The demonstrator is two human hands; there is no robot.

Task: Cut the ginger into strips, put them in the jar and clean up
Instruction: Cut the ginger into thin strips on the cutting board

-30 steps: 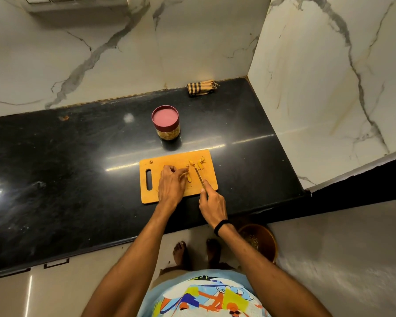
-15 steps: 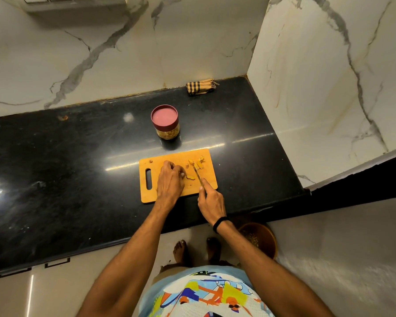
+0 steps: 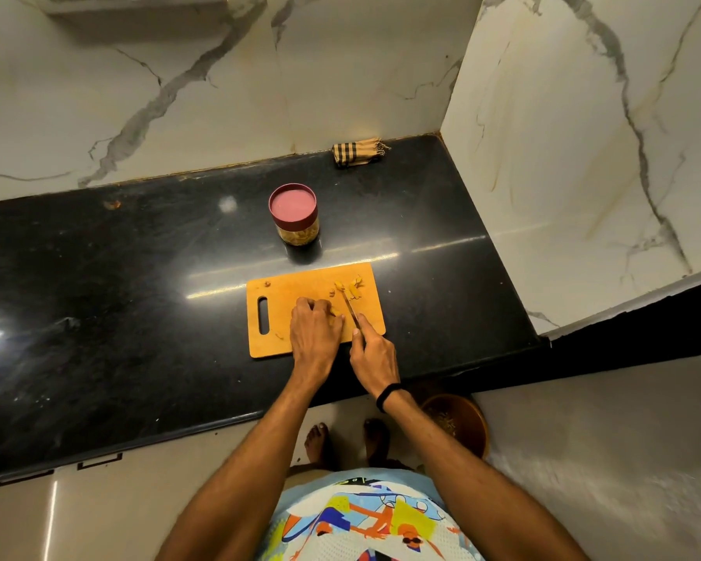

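We look straight down on a glossy black stone counter (image 3: 138, 297) that runs into a corner of white veined marble wall. Near the counter's front edge lies a rectangular orange cutting board with a slotted handle (image 3: 272, 291), the handle end toward the left. Our left hand (image 3: 315, 333) rests knuckles-up on the middle of the board, its fingers curled tight and pressing down on something hidden beneath them, which we cannot make out. Our right hand (image 3: 371, 352), a black band around its wrist, sits at the board's front right corner with its fingers wrapped closed around the handle of a small narrow-bladed knife (image 3: 349, 308); the blade slants away from us toward the board's far right part. There, just beside the blade tip, lie the pale yellow ginger pieces (image 3: 349, 288), a small loose cluster on the bare board. Beyond the board's far edge, close to it but apart, a clear round jar with a dark red lid (image 3: 294, 214) stands upright with yellowish contents showing through its side. At the counter's back edge, near the wall corner, lies a folded tan-and-black checked cloth (image 3: 357, 152). Below the counter's front edge, on the floor to our right, stands a round brown bowl (image 3: 460, 423).
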